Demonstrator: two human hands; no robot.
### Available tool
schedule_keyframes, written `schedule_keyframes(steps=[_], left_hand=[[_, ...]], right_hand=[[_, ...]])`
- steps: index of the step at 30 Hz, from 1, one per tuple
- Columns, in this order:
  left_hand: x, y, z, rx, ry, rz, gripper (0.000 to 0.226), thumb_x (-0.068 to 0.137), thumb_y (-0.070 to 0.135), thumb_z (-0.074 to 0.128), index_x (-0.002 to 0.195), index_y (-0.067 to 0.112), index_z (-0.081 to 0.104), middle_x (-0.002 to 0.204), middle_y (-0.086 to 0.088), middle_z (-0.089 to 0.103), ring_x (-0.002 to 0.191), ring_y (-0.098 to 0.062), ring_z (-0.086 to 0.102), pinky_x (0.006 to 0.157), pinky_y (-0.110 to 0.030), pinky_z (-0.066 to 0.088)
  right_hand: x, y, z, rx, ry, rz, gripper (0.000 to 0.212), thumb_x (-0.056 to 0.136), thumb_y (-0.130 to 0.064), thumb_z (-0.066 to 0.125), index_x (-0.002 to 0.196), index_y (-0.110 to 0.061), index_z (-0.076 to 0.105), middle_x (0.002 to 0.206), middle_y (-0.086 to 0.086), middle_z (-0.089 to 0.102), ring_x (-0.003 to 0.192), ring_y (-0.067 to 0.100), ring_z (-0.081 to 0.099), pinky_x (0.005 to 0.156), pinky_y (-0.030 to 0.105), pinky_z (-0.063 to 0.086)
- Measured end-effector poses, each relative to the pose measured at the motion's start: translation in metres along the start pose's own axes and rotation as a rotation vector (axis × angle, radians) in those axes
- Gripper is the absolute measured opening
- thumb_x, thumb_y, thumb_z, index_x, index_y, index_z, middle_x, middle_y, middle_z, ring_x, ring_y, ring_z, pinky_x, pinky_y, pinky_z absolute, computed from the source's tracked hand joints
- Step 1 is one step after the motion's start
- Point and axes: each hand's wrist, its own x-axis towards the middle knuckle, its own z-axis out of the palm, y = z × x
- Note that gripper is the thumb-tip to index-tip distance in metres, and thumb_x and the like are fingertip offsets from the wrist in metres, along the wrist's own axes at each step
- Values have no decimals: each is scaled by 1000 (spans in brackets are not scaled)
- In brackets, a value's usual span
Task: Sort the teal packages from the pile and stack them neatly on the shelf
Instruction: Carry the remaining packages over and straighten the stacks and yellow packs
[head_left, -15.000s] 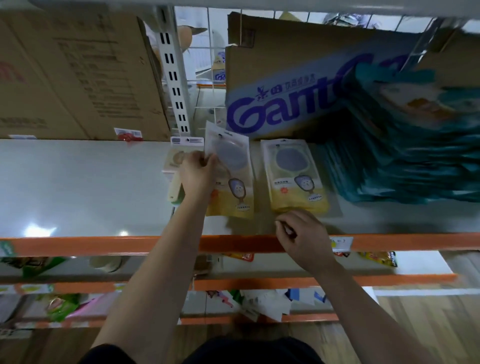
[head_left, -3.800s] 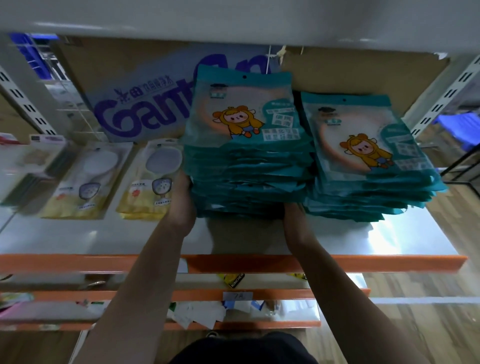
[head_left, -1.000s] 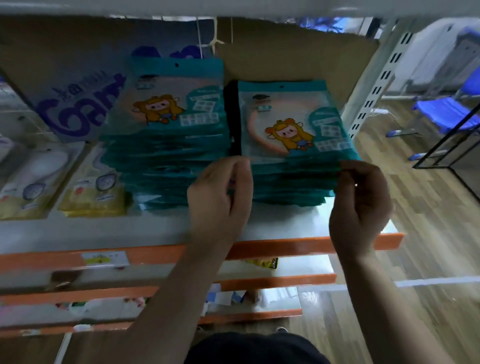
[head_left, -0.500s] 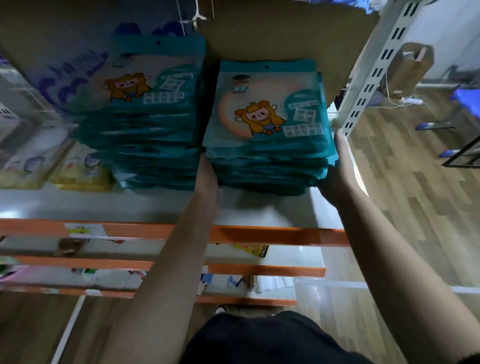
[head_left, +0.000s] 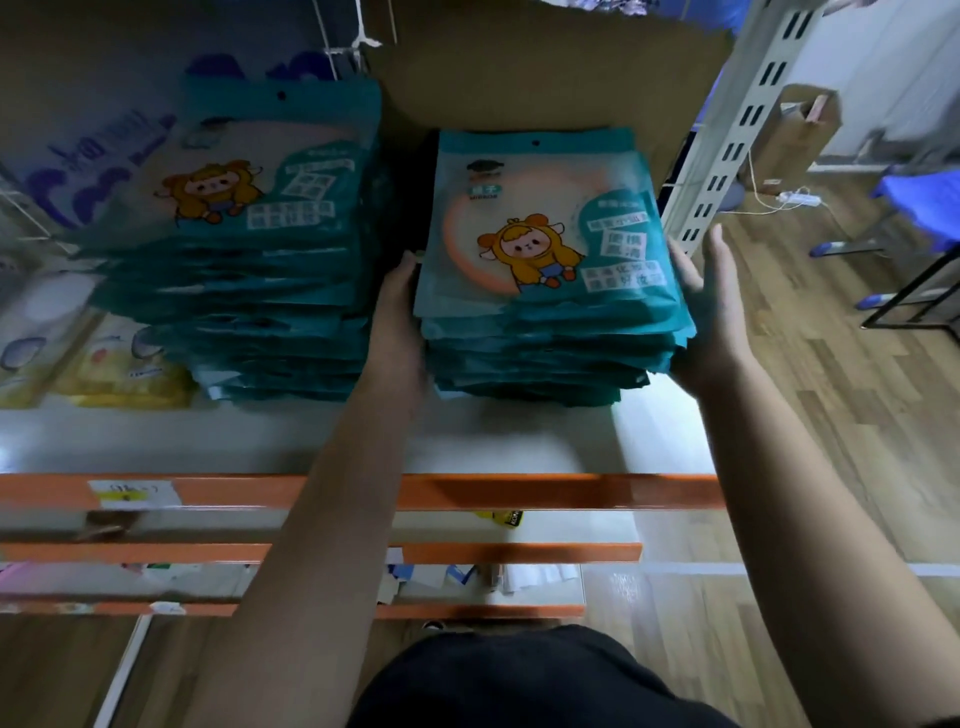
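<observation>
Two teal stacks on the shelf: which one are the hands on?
The right-hand teal stack, nearest the shelf upright: the left hand and right hand flank its sides. The taller left teal stack is untouched.

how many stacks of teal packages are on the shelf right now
2. The left stack stands mid-shelf, beside the yellow packages. The right stack stands at the shelf's right end, between the left hand and right hand. None seem hidden.

two teal stacks (head_left: 550, 291), two hands (head_left: 400, 322)
</observation>
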Motion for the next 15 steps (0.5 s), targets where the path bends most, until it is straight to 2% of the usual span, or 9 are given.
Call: schedule_keyframes(steps=[1, 3, 5, 9, 12, 13, 15], left_hand=[[2, 3, 2, 4, -58, 15, 50, 103, 44, 27, 116, 13, 64, 105, -9, 73, 96, -22, 71, 72, -30, 57], [7, 4, 7, 60, -103, 3, 51, 102, 45, 30, 110, 13, 70, 103, -10, 74, 93, -24, 71, 70, -30, 57], [14, 9, 12, 123, -32, -39, 47, 100, 48, 39, 102, 16, 74, 97, -9, 75, 86, -25, 73, 63, -30, 57], [29, 18, 16, 234, 44, -109, 50, 95, 56, 46, 113, 17, 70, 108, -12, 73, 94, -32, 71, 66, -40, 58], [31, 17, 16, 222, 61, -74, 48, 95, 56, 45, 111, 18, 70, 104, -10, 74, 92, -27, 72, 65, -34, 58], [29, 15, 16, 193, 62, -58, 51, 96, 57, 42, 113, 17, 69, 106, -10, 74, 94, -27, 72, 69, -34, 59], [23, 8, 10, 75, 102, -57, 60, 96, 61, 35, 125, 15, 63, 116, -13, 70, 104, -31, 68, 87, -40, 56]], right_hand=[[2, -3, 3, -21, -3, 1, 66, 95, -66, 25, 138, -24, 53, 136, 12, 58, 119, 31, 60, 97, 46, 51], [7, -8, 12, -81, -41, 9, 65, 95, -65, 25, 114, -24, 72, 120, 10, 69, 110, 27, 66, 84, 38, 56], [15, -9, 20, -133, -49, 2, 59, 99, -58, 27, 106, -19, 72, 108, 7, 73, 100, 22, 70, 78, 32, 56], [33, -13, 28, -203, -8, -56, 46, 99, -43, 37, 82, -22, 75, 80, -2, 74, 76, 11, 71, 65, 24, 54], [42, -12, 24, -199, -12, -69, 37, 99, -43, 36, 94, -20, 65, 84, -2, 73, 80, 12, 69, 70, 27, 53], [42, -10, 21, -180, -4, -61, 40, 99, -46, 36, 99, -20, 65, 90, 0, 73, 85, 15, 69, 75, 29, 53], [38, -1, 14, -162, 62, -50, 48, 99, -53, 34, 100, -21, 69, 97, 4, 74, 92, 18, 69, 80, 33, 53]])
